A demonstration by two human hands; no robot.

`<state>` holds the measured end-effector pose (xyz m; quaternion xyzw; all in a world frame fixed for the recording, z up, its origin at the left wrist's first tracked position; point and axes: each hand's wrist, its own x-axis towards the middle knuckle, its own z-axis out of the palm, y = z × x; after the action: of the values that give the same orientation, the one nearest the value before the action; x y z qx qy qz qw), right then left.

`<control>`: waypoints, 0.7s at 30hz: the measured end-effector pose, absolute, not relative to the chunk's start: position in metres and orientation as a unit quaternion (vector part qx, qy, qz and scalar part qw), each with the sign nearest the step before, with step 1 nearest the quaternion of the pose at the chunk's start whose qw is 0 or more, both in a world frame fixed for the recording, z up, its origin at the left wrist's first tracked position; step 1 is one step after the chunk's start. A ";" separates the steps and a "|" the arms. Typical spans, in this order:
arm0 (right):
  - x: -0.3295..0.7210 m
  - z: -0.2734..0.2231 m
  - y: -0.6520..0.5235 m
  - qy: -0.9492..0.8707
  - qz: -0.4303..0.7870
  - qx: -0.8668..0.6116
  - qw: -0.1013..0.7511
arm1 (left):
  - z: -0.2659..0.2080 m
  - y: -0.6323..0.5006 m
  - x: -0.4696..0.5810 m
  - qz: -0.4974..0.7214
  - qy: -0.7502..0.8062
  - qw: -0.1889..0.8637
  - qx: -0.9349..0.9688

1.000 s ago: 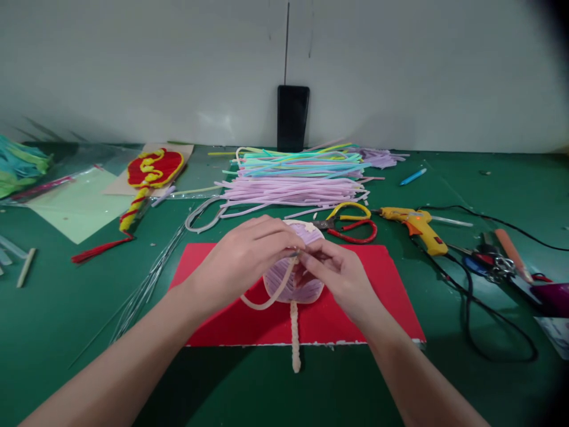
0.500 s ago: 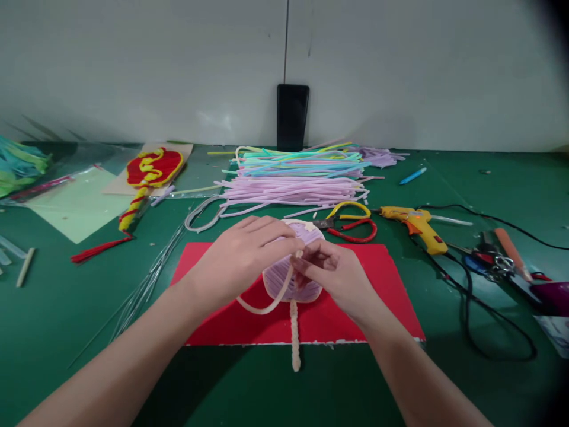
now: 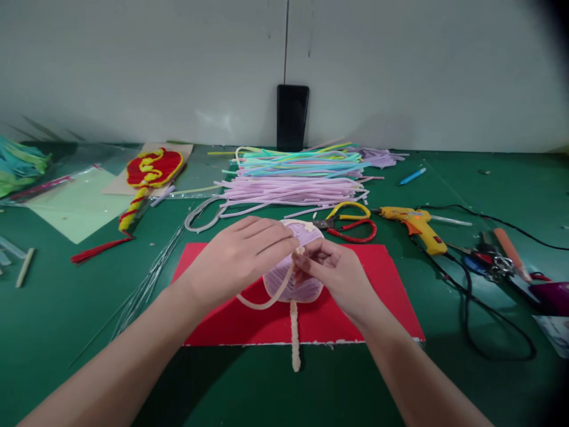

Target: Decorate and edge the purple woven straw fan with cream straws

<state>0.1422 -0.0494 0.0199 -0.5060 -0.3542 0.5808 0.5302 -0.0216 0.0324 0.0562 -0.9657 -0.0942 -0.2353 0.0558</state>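
Note:
Between both hands is a cream pipe cleaner [image 3: 276, 296], its free length curving down to the left. My right hand [image 3: 334, 267] pinches it near one end with thumb and fingers. My left hand [image 3: 249, 255] is closed at the same spot, its fingertips meeting those of the right; the back of the hand hides part of its grip. Just under them lies a round lilac fan [image 3: 296, 287] with a pale rim and a twisted cream handle [image 3: 295, 338] pointing toward me. The fan rests on a red board [image 3: 355, 320], its handle reaching past the near edge.
Behind the board are scissors [image 3: 358, 230] and bundled lilac pipe cleaners [image 3: 293, 190]. A yellow glue gun [image 3: 418, 228] with a looping black cord lies right. Thin wires [image 3: 153, 270] and a red-yellow fan [image 3: 153, 169] lie left. A phone [image 3: 292, 117] leans on the wall.
Both hands stay over the fan. The left fingertips have drawn back slightly to the left, and the right fingers have shifted a little at the pinched end of the pipe cleaner.

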 end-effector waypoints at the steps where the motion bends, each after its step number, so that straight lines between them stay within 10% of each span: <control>1: 0.142 0.020 -0.049 -0.354 0.580 -0.505 0.532 | 0.056 0.032 -0.022 -0.233 -0.098 0.054 -0.966; 21: 0.141 0.013 -0.048 -0.344 0.505 -0.543 0.576 | 0.040 0.016 -0.008 -0.192 -0.210 0.048 -0.958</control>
<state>0.1408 -0.0477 0.0134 -0.5432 -0.3440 0.5047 0.5760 -0.0082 0.0161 0.0399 -0.9576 -0.2098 -0.1916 0.0477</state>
